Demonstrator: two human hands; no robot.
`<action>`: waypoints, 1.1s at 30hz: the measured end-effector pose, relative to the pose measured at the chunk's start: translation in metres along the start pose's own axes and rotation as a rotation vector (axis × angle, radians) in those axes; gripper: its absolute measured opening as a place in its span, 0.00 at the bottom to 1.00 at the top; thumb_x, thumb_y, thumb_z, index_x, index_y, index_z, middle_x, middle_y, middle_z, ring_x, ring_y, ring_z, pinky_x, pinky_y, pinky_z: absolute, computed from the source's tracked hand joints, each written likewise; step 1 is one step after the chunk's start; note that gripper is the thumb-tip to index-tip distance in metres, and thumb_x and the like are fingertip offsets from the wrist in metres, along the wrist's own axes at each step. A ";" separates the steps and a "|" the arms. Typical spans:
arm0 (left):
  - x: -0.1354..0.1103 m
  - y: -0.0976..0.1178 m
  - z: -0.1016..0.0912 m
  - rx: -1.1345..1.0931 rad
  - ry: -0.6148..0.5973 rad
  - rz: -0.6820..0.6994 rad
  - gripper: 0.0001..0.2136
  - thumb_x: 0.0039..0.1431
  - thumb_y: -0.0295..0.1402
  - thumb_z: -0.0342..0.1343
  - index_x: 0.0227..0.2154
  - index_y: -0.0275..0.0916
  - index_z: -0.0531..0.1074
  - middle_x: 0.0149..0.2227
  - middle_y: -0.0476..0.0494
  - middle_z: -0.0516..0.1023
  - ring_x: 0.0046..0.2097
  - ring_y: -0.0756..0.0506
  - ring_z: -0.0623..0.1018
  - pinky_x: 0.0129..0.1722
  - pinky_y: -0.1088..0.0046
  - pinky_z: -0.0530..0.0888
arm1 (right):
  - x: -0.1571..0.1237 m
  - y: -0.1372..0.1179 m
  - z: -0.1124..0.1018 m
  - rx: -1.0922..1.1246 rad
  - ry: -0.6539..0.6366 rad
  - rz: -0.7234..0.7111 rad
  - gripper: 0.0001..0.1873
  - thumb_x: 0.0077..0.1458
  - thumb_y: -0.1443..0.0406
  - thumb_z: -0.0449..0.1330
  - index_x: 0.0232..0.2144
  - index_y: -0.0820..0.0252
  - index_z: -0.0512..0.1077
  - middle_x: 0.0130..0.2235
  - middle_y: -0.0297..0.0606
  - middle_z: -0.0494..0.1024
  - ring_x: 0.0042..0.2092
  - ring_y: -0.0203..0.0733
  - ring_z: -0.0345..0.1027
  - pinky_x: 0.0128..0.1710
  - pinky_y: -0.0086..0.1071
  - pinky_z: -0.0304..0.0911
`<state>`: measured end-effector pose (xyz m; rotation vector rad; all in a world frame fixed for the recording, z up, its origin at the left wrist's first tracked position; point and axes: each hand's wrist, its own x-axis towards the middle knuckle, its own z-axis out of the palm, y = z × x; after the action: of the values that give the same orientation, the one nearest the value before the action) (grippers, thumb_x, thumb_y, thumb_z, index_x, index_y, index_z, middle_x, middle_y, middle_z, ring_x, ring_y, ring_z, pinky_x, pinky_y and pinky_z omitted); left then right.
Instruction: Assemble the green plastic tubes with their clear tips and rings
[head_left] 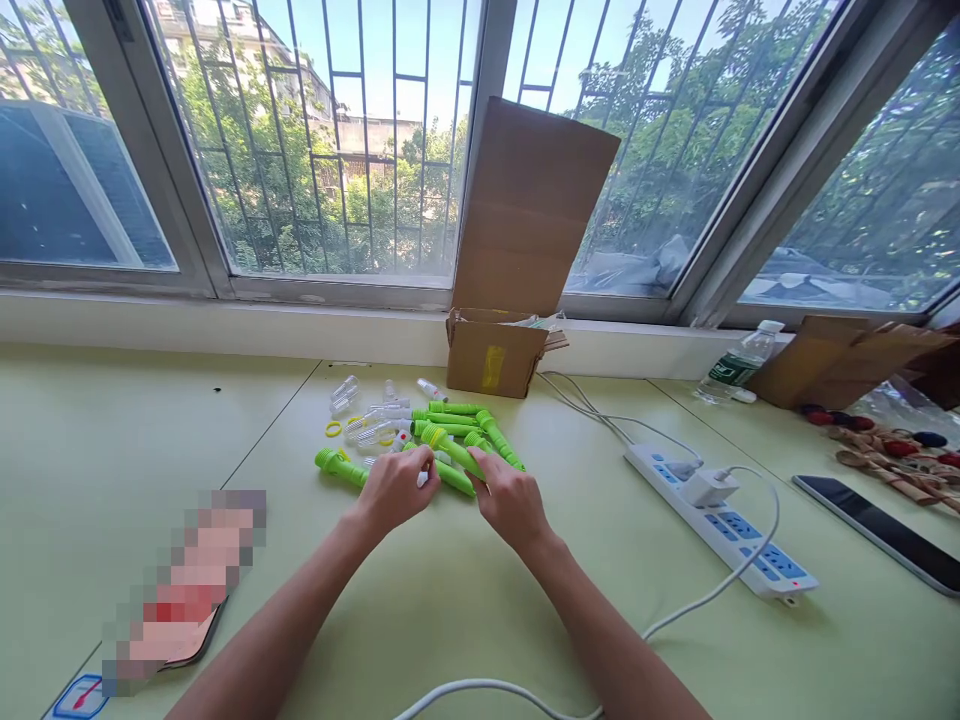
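A heap of green plastic flashlight bodies point(457, 430) lies on the pale green table point(450, 600), with several clear plastic parts point(367, 415) and yellow rings point(333, 429) behind it to the left. My left hand point(394, 488) rests at the near edge of the heap, fingers curled round a small white piece I can barely see. Beside it, my right hand point(510, 498) has its fingers bent and touching a green flashlight body point(456, 478). One green body point(341, 466) lies apart at the left.
An open cardboard box point(495, 350) stands behind the heap by the window sill. A white power strip point(720, 520) with a plugged charger and cables lies at the right, beyond it a phone point(877, 530), a water bottle point(739, 365) and wooden toys point(892, 450). A blurred object lies at front left.
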<state>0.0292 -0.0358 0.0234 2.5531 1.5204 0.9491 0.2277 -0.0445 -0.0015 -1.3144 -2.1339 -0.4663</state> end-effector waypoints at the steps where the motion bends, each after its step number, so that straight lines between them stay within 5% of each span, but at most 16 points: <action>1: 0.000 0.001 0.000 0.012 0.002 -0.002 0.06 0.57 0.31 0.48 0.28 0.40 0.68 0.28 0.48 0.76 0.27 0.50 0.73 0.27 0.75 0.63 | 0.000 -0.001 0.000 0.008 0.006 0.001 0.16 0.61 0.64 0.49 0.51 0.58 0.64 0.30 0.37 0.73 0.29 0.39 0.67 0.24 0.30 0.54; 11: -0.001 -0.002 0.005 -0.052 0.093 -0.128 0.12 0.62 0.36 0.43 0.26 0.39 0.66 0.24 0.49 0.73 0.24 0.51 0.70 0.26 0.75 0.61 | 0.004 -0.003 -0.010 0.076 0.033 0.031 0.16 0.61 0.60 0.49 0.48 0.58 0.67 0.34 0.40 0.72 0.33 0.41 0.67 0.27 0.31 0.59; 23: 0.000 -0.001 0.005 -0.016 -0.009 -0.168 0.10 0.61 0.35 0.45 0.30 0.40 0.69 0.26 0.47 0.76 0.28 0.48 0.75 0.28 0.74 0.63 | 0.002 0.003 -0.007 0.062 0.045 -0.009 0.16 0.60 0.65 0.50 0.50 0.56 0.67 0.34 0.40 0.69 0.32 0.39 0.66 0.27 0.29 0.60; 33: 0.000 0.002 0.010 -0.026 -0.019 -0.301 0.09 0.61 0.32 0.45 0.33 0.38 0.71 0.29 0.44 0.77 0.30 0.47 0.76 0.27 0.75 0.62 | 0.000 -0.002 0.003 -0.078 0.080 -0.184 0.28 0.53 0.78 0.45 0.54 0.60 0.66 0.34 0.43 0.68 0.38 0.44 0.65 0.34 0.35 0.67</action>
<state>0.0363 -0.0345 0.0155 2.2206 1.8051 0.8945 0.2249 -0.0441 -0.0042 -1.1256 -2.1985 -0.6724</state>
